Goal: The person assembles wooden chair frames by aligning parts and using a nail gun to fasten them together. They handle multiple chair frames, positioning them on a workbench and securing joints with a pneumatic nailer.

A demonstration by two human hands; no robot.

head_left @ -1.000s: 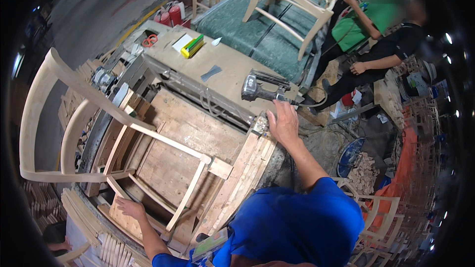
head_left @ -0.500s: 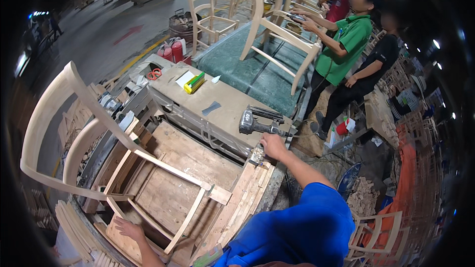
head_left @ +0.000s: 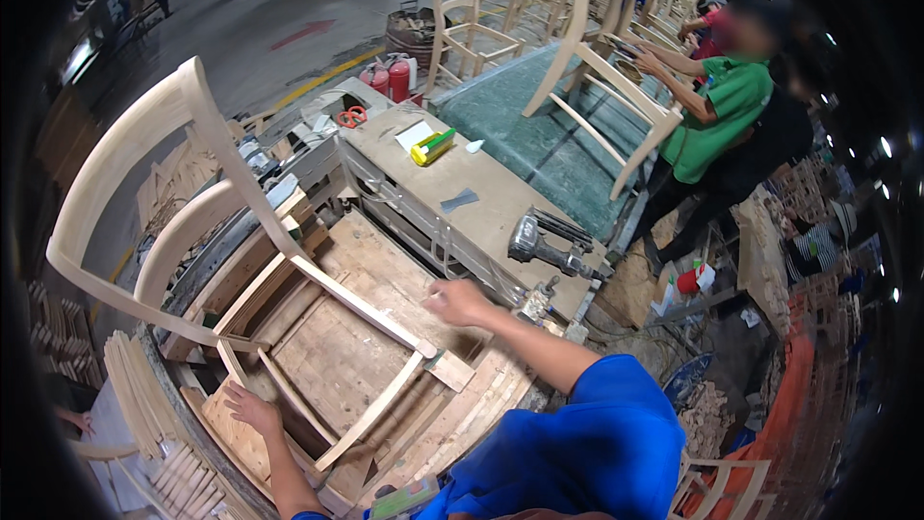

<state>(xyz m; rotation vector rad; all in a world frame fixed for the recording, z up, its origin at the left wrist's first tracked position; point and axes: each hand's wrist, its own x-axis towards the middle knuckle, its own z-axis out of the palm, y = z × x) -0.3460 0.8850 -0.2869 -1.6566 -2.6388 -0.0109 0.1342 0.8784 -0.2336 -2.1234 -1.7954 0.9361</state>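
Left hand (head_left: 252,411) at 7 o'clock, arm reaching up from the lower edge, fingers spread flat on a plank beside the unfinished chair frame (head_left: 241,260). Right hand (head_left: 458,302) mid-frame, arm extended, fingers loosely curled, grasping nothing, hovering near the frame's rail. Nail gun (head_left: 542,246) beyond on the bench (head_left: 481,202), 2 o'clock.

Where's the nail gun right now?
The nail gun lies on the workbench, right of centre in the head view, just beyond the right hand.

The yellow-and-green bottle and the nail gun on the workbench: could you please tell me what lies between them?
In the head view, a small flat grey piece lies on the bench top between the yellow-and-green bottle and the nail gun; otherwise that stretch is bare.
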